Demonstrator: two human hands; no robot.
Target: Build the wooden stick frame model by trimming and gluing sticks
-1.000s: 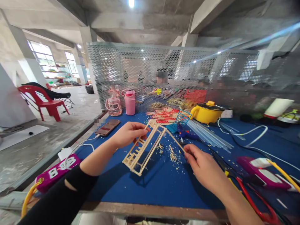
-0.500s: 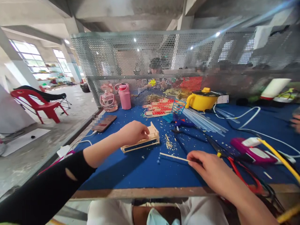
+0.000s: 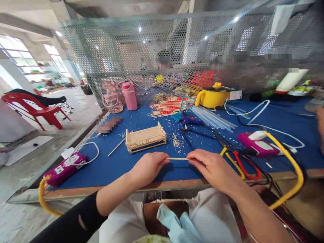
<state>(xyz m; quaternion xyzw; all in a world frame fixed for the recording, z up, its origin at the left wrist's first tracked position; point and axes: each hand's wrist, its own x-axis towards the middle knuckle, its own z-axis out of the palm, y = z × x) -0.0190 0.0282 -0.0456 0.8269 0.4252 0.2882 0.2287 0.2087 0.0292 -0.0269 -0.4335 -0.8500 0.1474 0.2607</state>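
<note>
A thin wooden stick [image 3: 178, 158] spans the gap between my two hands above the front of the blue table. My left hand [image 3: 149, 167] pinches its left end, and my right hand [image 3: 209, 165] pinches its right end. Just beyond my left hand stands a small frame built of pale sticks [image 3: 146, 137], with raised ends, resting on the blue cloth. Another loose stick [image 3: 116, 147] lies to the left of the frame. Wood crumbs [image 3: 176, 141] are scattered to the frame's right.
Behind lie red-marked sticks [image 3: 167, 106], clear glue sticks [image 3: 214, 118], a blue glue gun [image 3: 191, 120] and a yellow pot [image 3: 214, 97]. Pliers [image 3: 196, 133], red-handled scissors [image 3: 249, 168] and a purple power strip [image 3: 258, 145] are right; another strip [image 3: 67, 168] is left. Someone's hand [image 3: 320, 123] shows far right.
My left hand has let go of the stick frame, come toward me and taken the stick's left end. My right hand has moved slightly left. The view has shifted.
</note>
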